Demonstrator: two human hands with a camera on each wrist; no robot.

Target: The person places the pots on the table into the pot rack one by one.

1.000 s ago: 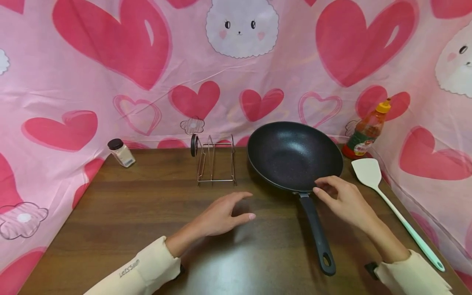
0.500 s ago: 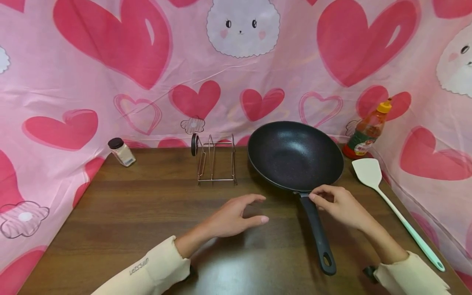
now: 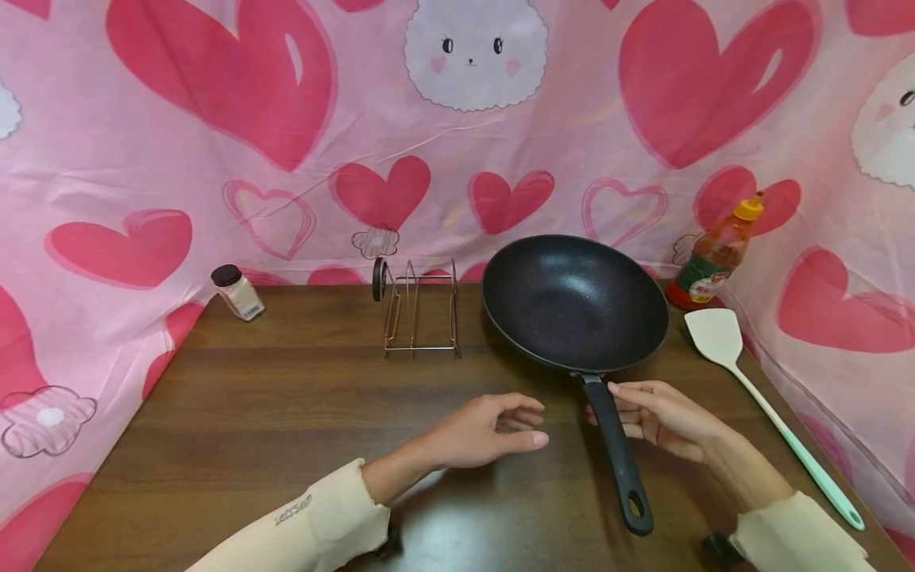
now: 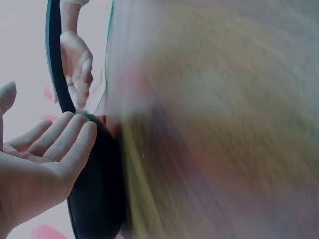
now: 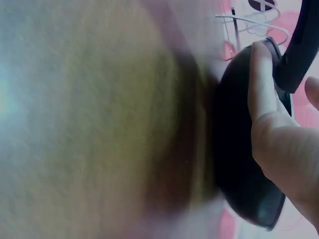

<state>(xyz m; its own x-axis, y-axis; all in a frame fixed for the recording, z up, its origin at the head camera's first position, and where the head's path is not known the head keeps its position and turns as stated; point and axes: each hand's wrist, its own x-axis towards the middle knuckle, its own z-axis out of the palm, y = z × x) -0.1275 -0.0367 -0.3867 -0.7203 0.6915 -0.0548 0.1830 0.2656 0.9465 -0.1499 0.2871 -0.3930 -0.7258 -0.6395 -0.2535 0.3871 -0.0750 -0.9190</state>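
Note:
A black wok [image 3: 572,310] sits on the wooden table, its long dark handle [image 3: 620,461] pointing toward me. My right hand [image 3: 668,417] is at the handle's right side near the pan; its fingers reach beneath the handle, with fingertips showing on the left. In the right wrist view those fingers [image 5: 262,79] look straight, and the thumb stands apart from the handle. My left hand [image 3: 482,429] hovers left of the handle, relaxed, holding nothing. The left wrist view shows its loosely bent fingers [image 4: 62,139] in front of the wok's side [image 4: 97,184].
A white spatula [image 3: 717,338] with a mint handle lies along the right edge. Behind it stands a red sauce bottle [image 3: 715,262] with a yellow cap. A wire rack [image 3: 420,348] is left of the wok, and a small black-capped jar [image 3: 241,298] stands far left.
My right hand has come down from beside the wok's rim to the handle, its fingers passing underneath. The left hand has moved right and nearer to me, toward the handle. The wok stays put.

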